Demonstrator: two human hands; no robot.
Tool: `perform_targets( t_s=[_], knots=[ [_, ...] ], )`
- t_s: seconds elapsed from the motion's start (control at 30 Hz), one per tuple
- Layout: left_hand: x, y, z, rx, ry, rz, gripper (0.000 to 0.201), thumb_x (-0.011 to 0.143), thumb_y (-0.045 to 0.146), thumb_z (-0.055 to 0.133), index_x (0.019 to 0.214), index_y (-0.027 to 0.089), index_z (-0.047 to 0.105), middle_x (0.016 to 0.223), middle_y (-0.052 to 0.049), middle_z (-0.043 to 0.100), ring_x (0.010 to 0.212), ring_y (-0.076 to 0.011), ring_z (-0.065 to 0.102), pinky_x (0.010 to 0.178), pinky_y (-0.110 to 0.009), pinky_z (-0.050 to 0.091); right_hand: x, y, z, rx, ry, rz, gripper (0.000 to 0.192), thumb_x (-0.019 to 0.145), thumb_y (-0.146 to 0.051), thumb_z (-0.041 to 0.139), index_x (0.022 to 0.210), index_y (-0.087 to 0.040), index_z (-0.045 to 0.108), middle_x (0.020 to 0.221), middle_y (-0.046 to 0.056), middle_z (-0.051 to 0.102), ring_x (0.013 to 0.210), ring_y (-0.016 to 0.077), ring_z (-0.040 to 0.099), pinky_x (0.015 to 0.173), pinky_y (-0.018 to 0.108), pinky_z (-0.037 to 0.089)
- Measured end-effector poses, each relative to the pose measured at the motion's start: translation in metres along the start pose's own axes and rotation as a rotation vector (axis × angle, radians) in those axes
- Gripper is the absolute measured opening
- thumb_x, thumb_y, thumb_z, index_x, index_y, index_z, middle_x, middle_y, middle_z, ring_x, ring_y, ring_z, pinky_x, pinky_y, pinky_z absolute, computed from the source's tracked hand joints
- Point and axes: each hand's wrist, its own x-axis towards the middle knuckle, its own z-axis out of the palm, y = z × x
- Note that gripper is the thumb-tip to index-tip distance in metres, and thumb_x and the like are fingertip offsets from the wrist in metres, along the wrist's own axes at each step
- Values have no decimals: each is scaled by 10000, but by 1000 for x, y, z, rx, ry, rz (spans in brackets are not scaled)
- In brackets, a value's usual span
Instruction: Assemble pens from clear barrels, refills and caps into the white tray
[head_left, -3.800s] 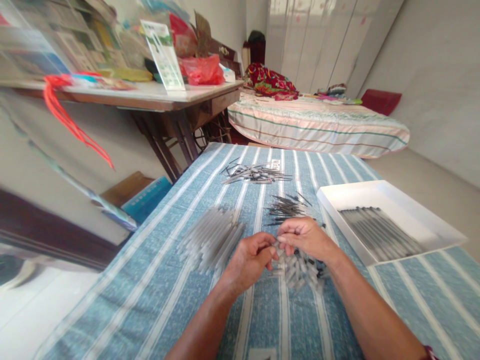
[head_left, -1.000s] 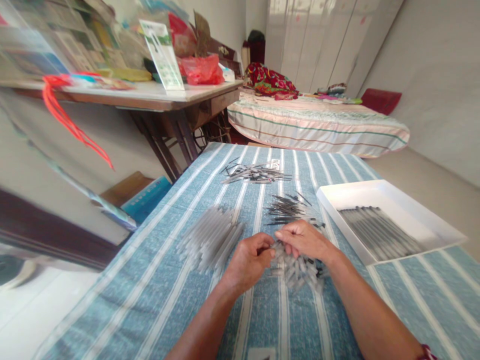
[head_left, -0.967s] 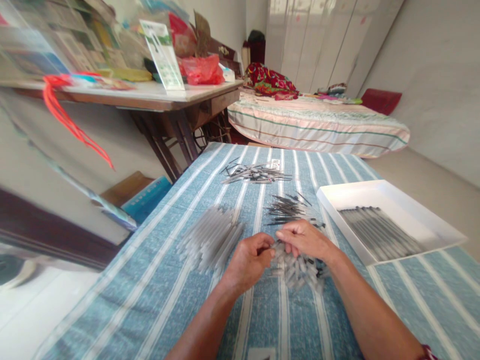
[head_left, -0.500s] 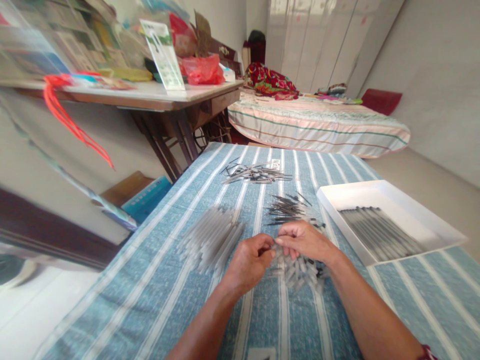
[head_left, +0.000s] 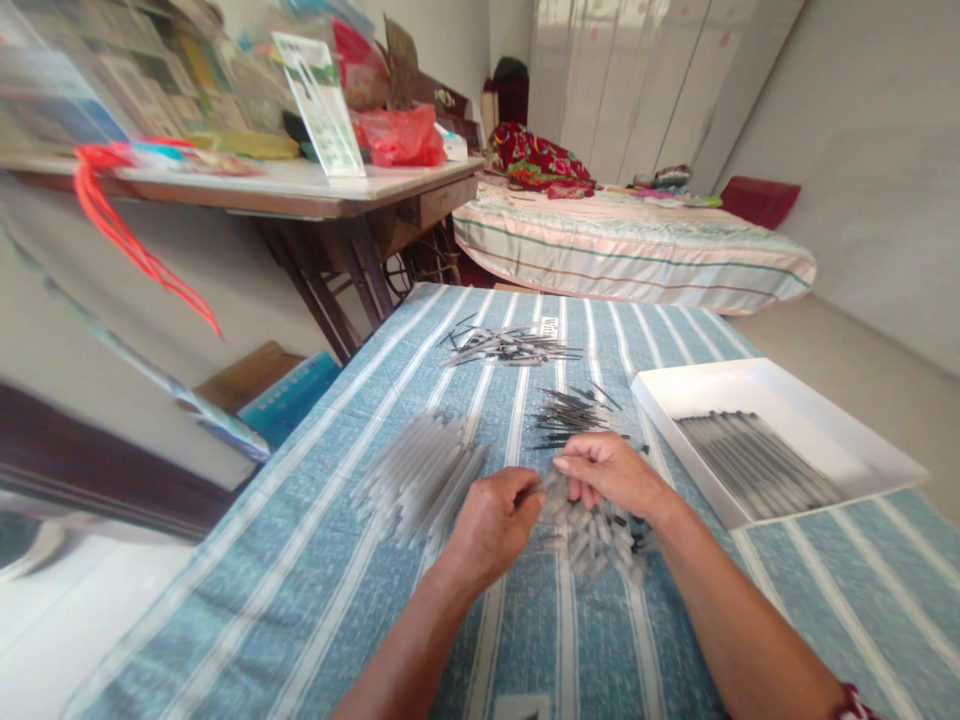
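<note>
My left hand [head_left: 491,522] and my right hand [head_left: 611,474] meet fingertip to fingertip over a heap of short grey pen caps [head_left: 600,535] on the blue striped cloth [head_left: 315,590]. Both pinch a small grey pen part between them; its exact shape is too small to tell. A pile of translucent pen barrels [head_left: 420,478] lies just left of my left hand. Thin dark refills [head_left: 571,413] lie just beyond my right hand, and a second scatter of refills [head_left: 504,347] sits farther back.
A white tray [head_left: 817,415] with a row of assembled pens [head_left: 757,472] stands at the right. A cluttered wooden table [head_left: 300,190] is at the left, a bed [head_left: 637,250] behind. Books [head_left: 289,395] lie on the floor at the left.
My hands have stayed over the cap heap, the fingers shifting slightly on the small part. The view has tilted a little; nothing else has moved.
</note>
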Motion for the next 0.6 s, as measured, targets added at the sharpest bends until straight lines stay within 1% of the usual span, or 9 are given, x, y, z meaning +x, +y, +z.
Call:
perform_targets(
  t_s=[0.07, 0.17, 0.3, 0.37, 0.43, 0.5, 0.6],
  knots=[
    [0, 0, -2, 43, -33, 22, 165, 811, 208, 465, 727, 160, 599, 633, 16, 541, 617, -118, 501, 586, -222, 342, -1, -2, -2, -13, 19, -4, 385, 795, -505, 545, 632, -157, 536, 503, -20, 592, 367, 68, 501, 373, 167, 374],
    [0, -1, -4, 89, -64, 19, 173, 802, 193, 464, 665, 162, 564, 605, 19, 523, 600, -116, 498, 569, -222, 331, -1, -2, -2, -37, 30, -6, 391, 798, -506, 539, 623, -156, 535, 500, -19, 594, 365, 67, 501, 373, 165, 372],
    [0, 0, -3, 83, -55, -1, 132, 787, 191, 481, 695, 158, 570, 637, 10, 543, 606, -121, 508, 576, -228, 339, 0, -1, 0, -36, 29, -2, 363, 777, -494, 572, 639, -159, 543, 508, -24, 598, 364, 67, 499, 376, 167, 375],
    [0, 0, -2, 66, -34, -16, 106, 775, 195, 500, 713, 157, 578, 662, 1, 555, 618, -126, 515, 585, -234, 348, 1, -1, 0, -31, 29, -7, 370, 780, -497, 566, 628, -161, 542, 500, -24, 596, 365, 70, 502, 379, 169, 376],
    [0, 0, -3, 43, 3, -34, 87, 751, 200, 532, 693, 156, 579, 679, -4, 553, 625, -129, 517, 594, -239, 355, 1, -1, -1, -19, 56, -18, 388, 802, -501, 531, 609, -164, 532, 492, -22, 591, 367, 73, 509, 383, 171, 378],
    [0, -1, -5, -7, 63, -56, 80, 728, 213, 564, 676, 156, 584, 694, -5, 547, 622, -126, 516, 594, -241, 363, 1, -1, -5, -7, 122, -23, 384, 817, -486, 508, 602, -168, 524, 488, -23, 585, 368, 74, 510, 383, 172, 375],
    [2, -2, -8, -113, 153, -106, 100, 703, 246, 600, 652, 160, 599, 657, 11, 522, 586, -113, 490, 565, -232, 359, 1, 1, -13, -11, 223, 4, 298, 796, -426, 541, 642, -172, 537, 498, -34, 573, 364, 73, 496, 377, 172, 366]
  ],
)
